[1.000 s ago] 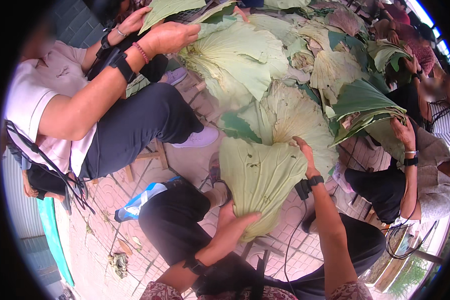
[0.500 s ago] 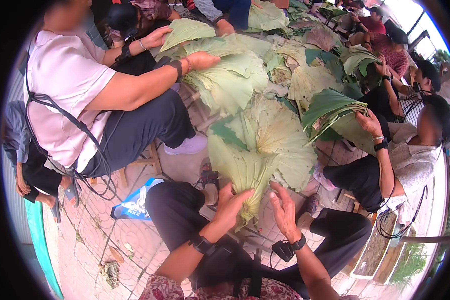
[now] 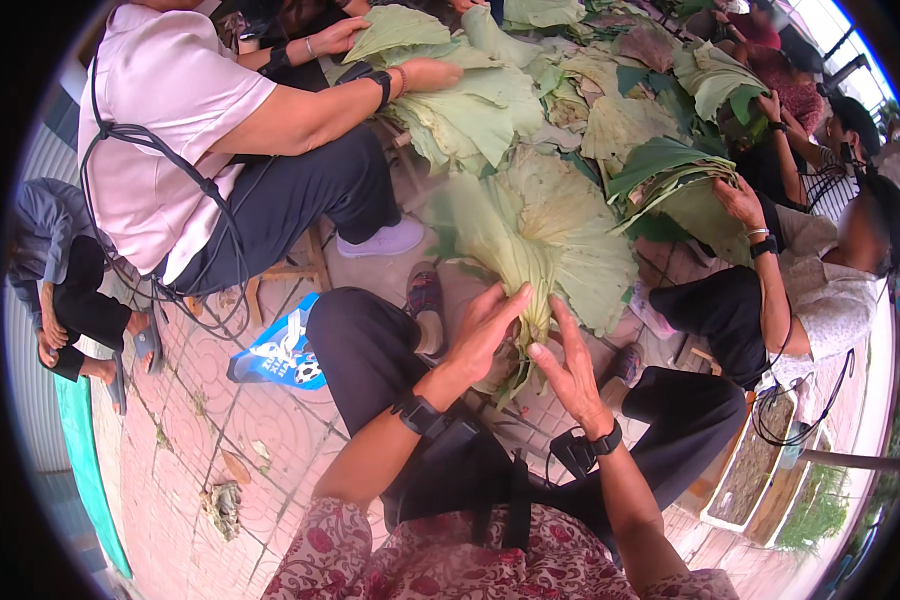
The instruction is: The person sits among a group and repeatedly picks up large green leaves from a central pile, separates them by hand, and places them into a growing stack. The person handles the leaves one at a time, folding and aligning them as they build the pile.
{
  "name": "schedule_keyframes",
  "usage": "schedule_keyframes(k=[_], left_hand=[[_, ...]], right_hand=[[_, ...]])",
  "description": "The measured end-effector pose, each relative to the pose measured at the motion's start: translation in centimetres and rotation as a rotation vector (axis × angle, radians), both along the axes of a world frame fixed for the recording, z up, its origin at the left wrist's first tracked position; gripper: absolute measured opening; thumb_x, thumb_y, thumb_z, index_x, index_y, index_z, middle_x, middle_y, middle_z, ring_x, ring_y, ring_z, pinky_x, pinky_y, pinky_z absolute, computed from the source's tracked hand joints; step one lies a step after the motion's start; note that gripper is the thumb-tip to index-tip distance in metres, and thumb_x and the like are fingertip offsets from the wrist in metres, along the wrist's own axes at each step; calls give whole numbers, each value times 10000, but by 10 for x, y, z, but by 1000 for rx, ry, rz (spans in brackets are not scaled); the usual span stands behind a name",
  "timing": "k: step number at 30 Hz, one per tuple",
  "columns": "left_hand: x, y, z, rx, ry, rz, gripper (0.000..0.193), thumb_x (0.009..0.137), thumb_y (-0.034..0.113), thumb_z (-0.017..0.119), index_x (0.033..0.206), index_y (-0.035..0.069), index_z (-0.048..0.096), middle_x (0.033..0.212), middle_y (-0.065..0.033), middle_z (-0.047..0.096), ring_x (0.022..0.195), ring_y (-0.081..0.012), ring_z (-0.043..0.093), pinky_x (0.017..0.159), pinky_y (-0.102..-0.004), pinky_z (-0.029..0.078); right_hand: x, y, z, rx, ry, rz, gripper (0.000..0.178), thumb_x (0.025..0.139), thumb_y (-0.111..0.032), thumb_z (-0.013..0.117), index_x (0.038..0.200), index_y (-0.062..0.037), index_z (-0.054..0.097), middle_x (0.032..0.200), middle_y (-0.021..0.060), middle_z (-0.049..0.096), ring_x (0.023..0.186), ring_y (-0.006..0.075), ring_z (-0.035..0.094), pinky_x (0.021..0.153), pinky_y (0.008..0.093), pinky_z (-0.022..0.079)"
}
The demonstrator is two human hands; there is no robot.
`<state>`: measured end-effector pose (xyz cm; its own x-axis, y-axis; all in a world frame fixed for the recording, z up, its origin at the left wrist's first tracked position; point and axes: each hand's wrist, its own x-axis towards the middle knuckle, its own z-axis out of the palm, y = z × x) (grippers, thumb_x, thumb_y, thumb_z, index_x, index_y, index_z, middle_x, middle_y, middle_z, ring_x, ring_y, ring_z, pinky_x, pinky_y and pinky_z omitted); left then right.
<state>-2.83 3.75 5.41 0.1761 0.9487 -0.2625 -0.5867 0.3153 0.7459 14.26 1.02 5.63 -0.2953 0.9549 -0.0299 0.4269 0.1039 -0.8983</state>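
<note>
Leaf bundle [image 3: 515, 258], pale green: extending across the near edge of the leaf pile [image 3: 625, 130]. Left hand [image 3: 478, 335]: touching its narrow end; whether gripping, I cannot tell. Right hand [image 3: 577, 378]: I am seeing it standing wide, thumb apart.

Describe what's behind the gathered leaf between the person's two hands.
A broad pale leaf with a tan centre shows beyond the gathered leaf; whatever that covers directly can't be seen.
</note>
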Motion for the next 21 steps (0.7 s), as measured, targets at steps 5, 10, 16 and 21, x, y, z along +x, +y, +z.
schedule_keyframes(k=[5,10,16,21], left_hand=[[5,-3,9,114,71,-121,429,922,139,698,1296,2,538,1101,-63,657,987,-124,622,841,-278,506],[5,-5,8,113,148,-169,458,869,22,681,1296,-17,520,1096,-79,659,989,-141,633,831,-276,512],[11,-6,-9,33,208,-158,506,837,-33,657,1318,-32,502,1124,-97,644,991,-150,633,830,-271,515],[10,-7,-26,-119,280,-117,423,827,-64,634,1242,-48,556,1043,-106,678,898,-160,669,752,-276,542]], right_hand=[[3,-5,4,2,34,-86,686,999,-437,476,1453,64,361,1433,267,459,1311,346,475,1087,399,370],[12,-2,6,-151,120,-359,543,1039,-416,390,1065,88,591,814,137,624,830,173,534,773,366,434],[12,-4,-5,91,-70,-255,363,1010,-303,541,938,48,597,652,25,498,662,115,451,610,325,398],[31,13,-36,-292,437,-422,216,936,-151,610,1023,36,674,875,52,698,706,139,605,668,290,476]])
